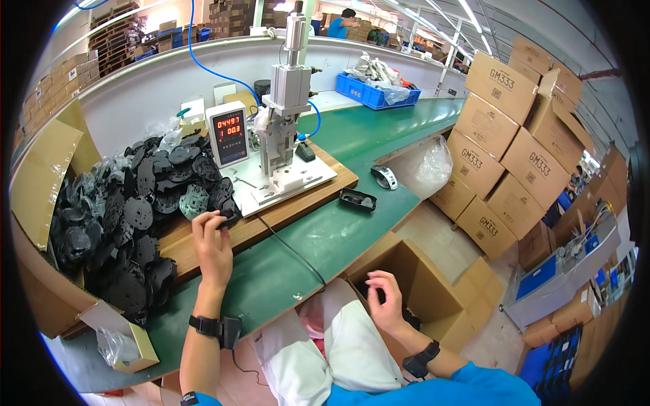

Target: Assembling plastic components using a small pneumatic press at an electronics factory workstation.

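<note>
My left hand (214, 254) reaches over the wooden board, its fingertips closed on a black plastic part (231, 214) at the edge of a large pile. That pile of black plastic parts (139, 210), many of them round, spreads to its left. Just beyond stands a press machine (284, 101) on a white base plate (305, 181). My right hand (386, 304) hangs over an open cardboard box (433, 291) beside my lap. Its fingers are loosely curled, with thumb and fingertips apart; I make out nothing held. Dark items inside the box are partly hidden behind this hand.
A counter with a red display (230, 134) stands left of the press. On the green table (318, 237) are a black tray-like part (357, 199), a white-and-black device (384, 177) and a trailing cable (291, 249). Stacked cartons (501, 155) rise at the right; a blue crate (372, 91) sits farther back.
</note>
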